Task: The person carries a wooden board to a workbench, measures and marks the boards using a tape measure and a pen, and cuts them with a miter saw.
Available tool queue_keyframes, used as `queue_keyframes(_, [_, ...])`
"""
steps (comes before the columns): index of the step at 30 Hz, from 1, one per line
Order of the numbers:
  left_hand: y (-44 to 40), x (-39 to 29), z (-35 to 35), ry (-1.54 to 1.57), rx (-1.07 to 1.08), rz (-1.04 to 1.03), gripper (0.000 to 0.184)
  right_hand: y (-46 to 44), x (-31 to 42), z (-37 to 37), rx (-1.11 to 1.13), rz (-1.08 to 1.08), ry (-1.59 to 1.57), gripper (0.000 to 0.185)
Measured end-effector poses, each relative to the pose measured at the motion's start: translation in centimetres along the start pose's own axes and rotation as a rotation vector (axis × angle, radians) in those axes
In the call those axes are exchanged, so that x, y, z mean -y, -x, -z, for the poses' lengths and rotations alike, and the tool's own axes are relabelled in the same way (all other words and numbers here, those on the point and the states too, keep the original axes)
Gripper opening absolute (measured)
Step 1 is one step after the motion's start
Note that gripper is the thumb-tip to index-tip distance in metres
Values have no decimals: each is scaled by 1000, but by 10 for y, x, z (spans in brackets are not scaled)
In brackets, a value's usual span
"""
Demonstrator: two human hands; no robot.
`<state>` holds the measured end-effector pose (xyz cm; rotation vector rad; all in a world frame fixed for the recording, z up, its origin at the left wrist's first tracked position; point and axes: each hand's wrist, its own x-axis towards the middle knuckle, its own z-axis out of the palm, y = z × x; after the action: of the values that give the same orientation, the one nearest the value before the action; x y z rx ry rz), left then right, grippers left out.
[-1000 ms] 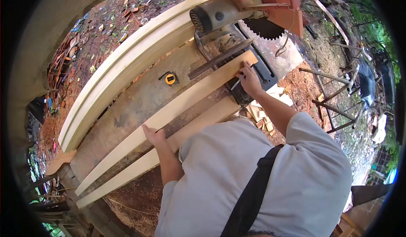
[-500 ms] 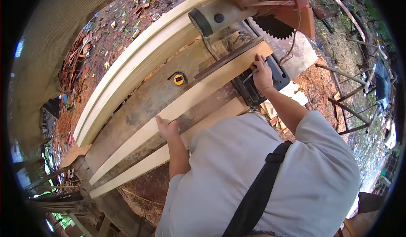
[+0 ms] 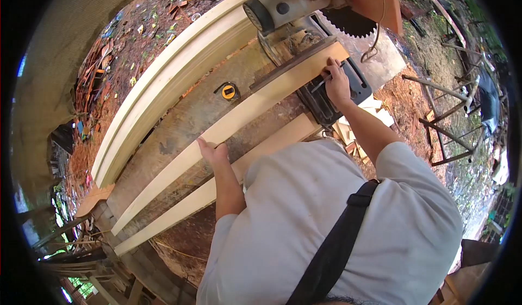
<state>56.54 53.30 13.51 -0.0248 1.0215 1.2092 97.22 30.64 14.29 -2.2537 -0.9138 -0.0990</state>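
A long pale wooden board [image 3: 239, 118] slants across the workbench, its right end lying by the dark fence of a miter saw. Fingers of my left hand [image 3: 215, 154] are closed around the board's near edge at about its middle, with the thumb along it. Close to the board's right end, my right hand [image 3: 338, 86] is bent over the near edge, fingertips on the wood. A thin pencil-like stick [image 3: 319, 85] pokes out from between its fingers. The toothed saw blade [image 3: 350, 22] is raised above and beyond that end.
A yellow and black tape measure [image 3: 228, 91] lies on the workbench [image 3: 179, 136]. Long stacked boards [image 3: 163, 82] line the far side, and another board [image 3: 179, 218] lies nearer my body. Wood offcuts [image 3: 353, 136] and sawdust are on the ground at right, near a metal frame [image 3: 451, 136].
The whole view has shifted slightly upward. Both hands stay at about the same places on the board, which shows no clear movement against the bench.
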Motion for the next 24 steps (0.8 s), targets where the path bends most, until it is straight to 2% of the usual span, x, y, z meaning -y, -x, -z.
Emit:
queue_keyframes(6, [-2,1,5,-85,15,-9,48,-1,4,-1,-45,34,-26,19])
queue_keyframes(8, [1,-2,5,-136,-27,45,51,-6,11,5,-54,52,-66,19])
queue_keyframes(9, [6,-7,9,-116,-30,38,51,-13,13,11,113,37,-17,18])
queue_keyframes(11, [13,-15,23,-196,150,366,51,-35,51,49,460,-63,22,13])
queue_keyframes(12, [23,-14,20,-176,156,362,51,-48,71,70,457,-43,29,13])
queue_keyframes(14, [55,-10,2,-985,70,312,52,-72,107,112,868,74,-339,12])
queue_keyframes(15, [61,-9,-7,-968,71,311,52,-85,139,149,933,184,-370,11])
queue_keyframes(17, [62,-1,-30,-1800,305,-520,49,-115,192,221,999,334,-463,14])
queue_keyframes(18, [60,8,-45,-1788,303,-520,49,-130,208,250,995,372,-526,18])
queue_keyframes(20, [58,31,-75,-1658,710,-993,53,-147,246,291,743,495,-417,24])
queue_keyframes(21, [56,44,-85,-1645,718,-1002,53,-163,262,304,655,575,-321,27])
queue_keyframes(22, [52,58,-94,-1982,830,-979,59,-183,278,312,560,652,-223,32])
queue_keyframes(23, [50,69,-102,-2323,934,-938,65,-197,295,321,535,601,-164,42])
queue_keyframes(24, [53,77,-106,-2310,943,-963,65,-212,307,326,507,548,-106,55])
